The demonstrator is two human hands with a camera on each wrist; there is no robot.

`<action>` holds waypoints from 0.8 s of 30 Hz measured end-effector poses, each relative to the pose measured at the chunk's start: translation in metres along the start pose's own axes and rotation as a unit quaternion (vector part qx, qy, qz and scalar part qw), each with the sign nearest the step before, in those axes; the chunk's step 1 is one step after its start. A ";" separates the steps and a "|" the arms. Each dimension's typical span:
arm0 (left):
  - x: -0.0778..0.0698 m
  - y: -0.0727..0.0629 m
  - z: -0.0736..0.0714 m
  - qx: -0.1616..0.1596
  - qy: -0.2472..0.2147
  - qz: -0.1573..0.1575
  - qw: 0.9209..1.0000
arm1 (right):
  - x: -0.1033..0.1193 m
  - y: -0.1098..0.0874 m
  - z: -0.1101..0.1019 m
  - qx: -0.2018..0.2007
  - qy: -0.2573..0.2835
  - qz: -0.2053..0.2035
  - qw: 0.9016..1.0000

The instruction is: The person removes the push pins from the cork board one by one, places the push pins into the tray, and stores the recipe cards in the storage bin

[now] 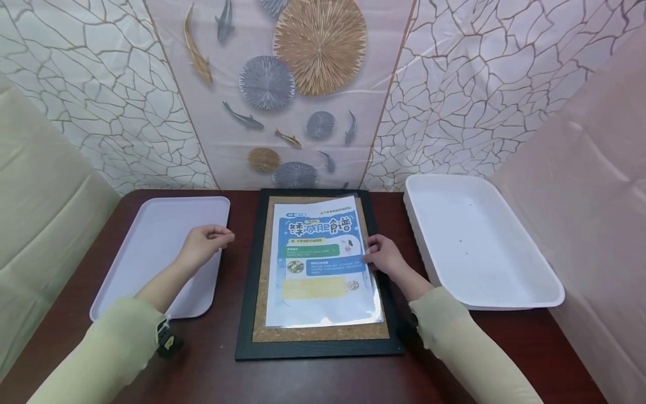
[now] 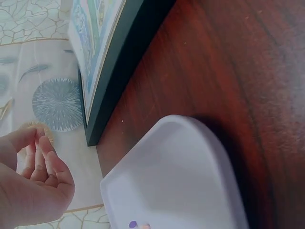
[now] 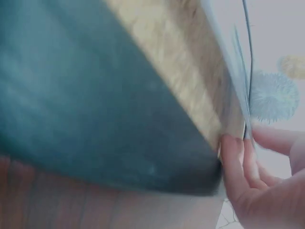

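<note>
A printed sheet in clear plastic [image 1: 323, 303], with blue, green and yellow blocks, overlaps the black-framed cork board [image 1: 323, 349]. My right hand [image 1: 387, 258] pinches the sheet's right edge between thumb and fingers. That edge lifts away from the cork in the right wrist view. Over the inner edge of the white left tray [image 1: 161, 241] hovers my left hand [image 1: 204, 247], apart from the sheet. Its fingers are curled and the thumb tip meets the index fingertip; nothing shows between them. A small purple piece [image 2: 133, 223] lies in that tray.
To the right of the board stands a deeper white tray [image 1: 484, 247] with a few tiny specks on its floor. All rests on a dark red-brown table [image 1: 192, 370]. Patterned cloth [image 1: 303, 112] hangs behind, with plain pale cloth at both sides.
</note>
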State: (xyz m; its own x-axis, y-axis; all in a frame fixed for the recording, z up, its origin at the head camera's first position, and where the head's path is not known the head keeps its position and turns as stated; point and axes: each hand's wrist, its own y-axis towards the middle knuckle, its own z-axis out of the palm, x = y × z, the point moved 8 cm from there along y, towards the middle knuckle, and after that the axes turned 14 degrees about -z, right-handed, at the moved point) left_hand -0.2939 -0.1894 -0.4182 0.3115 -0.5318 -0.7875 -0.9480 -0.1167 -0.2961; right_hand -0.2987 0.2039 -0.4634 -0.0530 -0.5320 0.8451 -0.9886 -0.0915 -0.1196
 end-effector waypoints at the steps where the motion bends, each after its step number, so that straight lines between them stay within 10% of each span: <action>1: 0.001 -0.001 0.001 0.002 -0.001 -0.003 1.000 | 0.002 -0.001 -0.001 -0.007 0.009 -0.005 1.000; 13: 0.008 -0.012 0.009 0.027 -0.027 -0.031 0.999 | 0.002 -0.021 -0.041 -0.092 0.208 0.019 0.974; 24: 0.009 -0.016 0.011 0.043 -0.023 -0.034 0.998 | -0.006 -0.073 -0.173 -0.137 0.323 -0.033 0.936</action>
State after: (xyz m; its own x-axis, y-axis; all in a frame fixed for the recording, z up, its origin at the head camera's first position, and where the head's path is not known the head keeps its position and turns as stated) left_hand -0.2754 -0.1828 -0.4266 0.3796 -0.4861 -0.7872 -0.9159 -0.0776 -0.3937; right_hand -0.2503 0.3593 -0.3692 0.0230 0.0947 0.9952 -0.9869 0.1609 0.0075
